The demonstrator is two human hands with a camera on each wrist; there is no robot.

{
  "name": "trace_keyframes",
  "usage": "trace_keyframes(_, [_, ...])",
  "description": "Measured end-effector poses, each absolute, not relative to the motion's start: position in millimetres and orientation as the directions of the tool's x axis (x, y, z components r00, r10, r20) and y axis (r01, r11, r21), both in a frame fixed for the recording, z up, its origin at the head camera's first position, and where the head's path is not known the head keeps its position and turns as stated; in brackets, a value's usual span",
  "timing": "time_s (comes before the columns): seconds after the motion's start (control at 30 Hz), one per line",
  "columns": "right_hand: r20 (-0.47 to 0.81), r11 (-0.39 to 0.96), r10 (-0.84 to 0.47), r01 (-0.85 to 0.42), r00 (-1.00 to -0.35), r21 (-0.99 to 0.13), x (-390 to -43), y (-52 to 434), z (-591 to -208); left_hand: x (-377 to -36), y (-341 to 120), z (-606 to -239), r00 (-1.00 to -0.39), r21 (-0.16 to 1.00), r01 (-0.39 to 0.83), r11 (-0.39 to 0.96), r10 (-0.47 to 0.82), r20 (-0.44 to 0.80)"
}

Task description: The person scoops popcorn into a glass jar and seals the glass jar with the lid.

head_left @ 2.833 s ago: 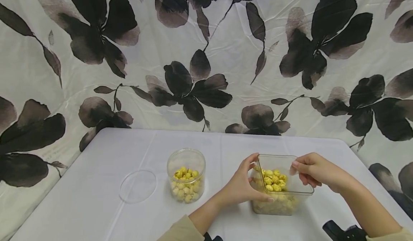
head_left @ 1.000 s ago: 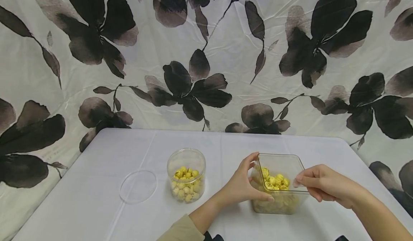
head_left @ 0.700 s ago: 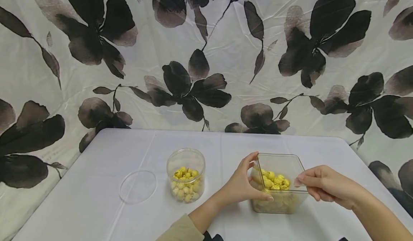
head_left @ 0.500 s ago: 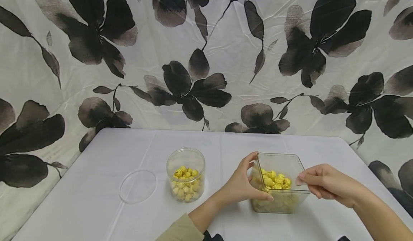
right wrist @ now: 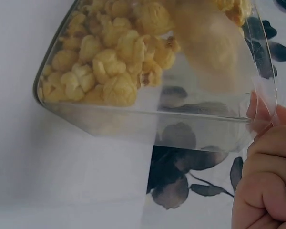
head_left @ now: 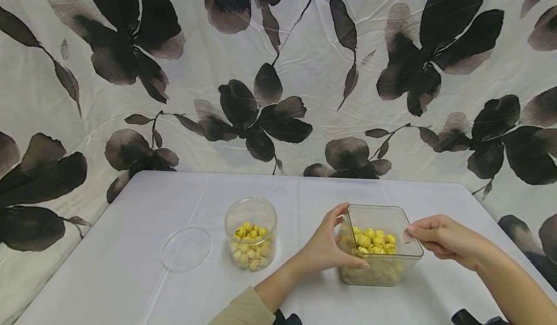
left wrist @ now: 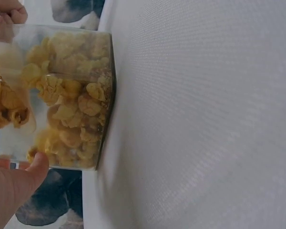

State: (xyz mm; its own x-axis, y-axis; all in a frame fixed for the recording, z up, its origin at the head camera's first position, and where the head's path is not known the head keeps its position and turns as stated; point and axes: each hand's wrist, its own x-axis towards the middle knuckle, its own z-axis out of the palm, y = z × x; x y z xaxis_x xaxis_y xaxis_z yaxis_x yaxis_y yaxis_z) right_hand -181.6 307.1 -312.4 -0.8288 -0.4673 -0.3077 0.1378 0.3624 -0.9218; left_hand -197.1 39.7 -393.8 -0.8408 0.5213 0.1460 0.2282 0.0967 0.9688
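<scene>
Only overhead: round jar (head_left: 251, 233), lid (head_left: 186, 249).

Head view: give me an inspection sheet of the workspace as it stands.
Surface: white table, cloth-covered.
Job's things: square clear container holding yellow popcorn, upright.
Clutter: round jar of popcorn, open; clear lid flat beside it.
Grippers: left hand grips the container's left side; right hand pinches its right rim.
Cables: nothing seen.
Surroundings: floral backdrop behind the table.
</scene>
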Motion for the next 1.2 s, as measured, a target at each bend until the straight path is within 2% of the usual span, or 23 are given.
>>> trace_keyframes(0.83, [-0.271, 0.229, -0.524, 0.173, -0.807, -0.958, -184, 311, -313, -197, 38, -395, -0.841, 0.970, 0.224, 0.096, 0.521, 0.142])
trace_keyframes(1.2, [-0.284, 0.249, -0.486, 0.181, -0.826, -0.951, -183, 315, -313, -198, 39, -397, -0.841, 0.969, 0.227, 0.092, 0.521, 0.147])
